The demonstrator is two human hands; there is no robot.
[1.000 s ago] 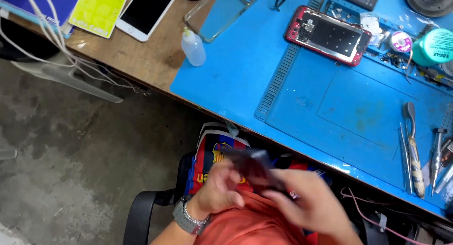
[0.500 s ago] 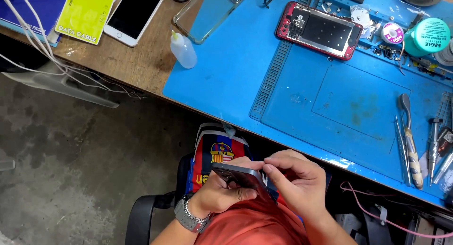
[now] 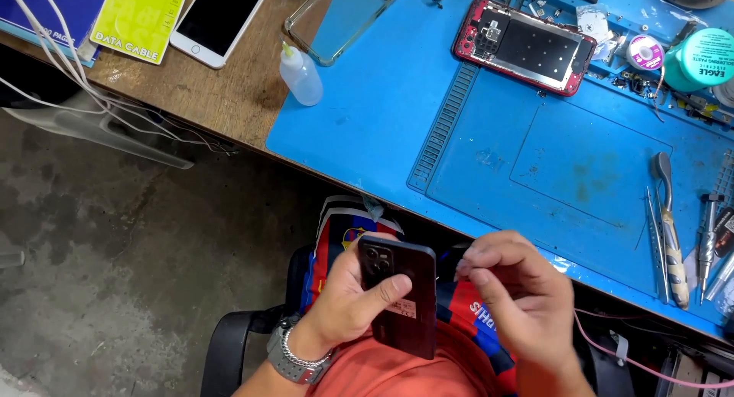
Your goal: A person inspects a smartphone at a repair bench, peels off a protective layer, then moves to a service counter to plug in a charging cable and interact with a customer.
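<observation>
Over my lap, below the bench edge, my left hand [image 3: 344,305], with a metal watch on its wrist, grips a black phone [image 3: 401,294]. The phone's back faces up, its camera cluster at the top left, and my thumb lies across the lower part. My right hand [image 3: 520,301] hovers just right of the phone's upper edge. Its thumb and forefinger are pinched together, and I cannot make out anything between them. Under both hands I see a red and blue striped shirt and orange cloth.
A blue work mat [image 3: 535,152] covers the wooden bench [image 3: 222,99]. On it lie an opened red phone [image 3: 524,47], a clear case [image 3: 344,14], a small squeeze bottle [image 3: 300,76], a green tub [image 3: 707,56] and hand tools [image 3: 669,221]. A white phone [image 3: 218,18], a yellow packet and white cables lie at left.
My right hand has come off the phone and shifted to the right. The phone's back, covered before, now shows upright in my left hand.
</observation>
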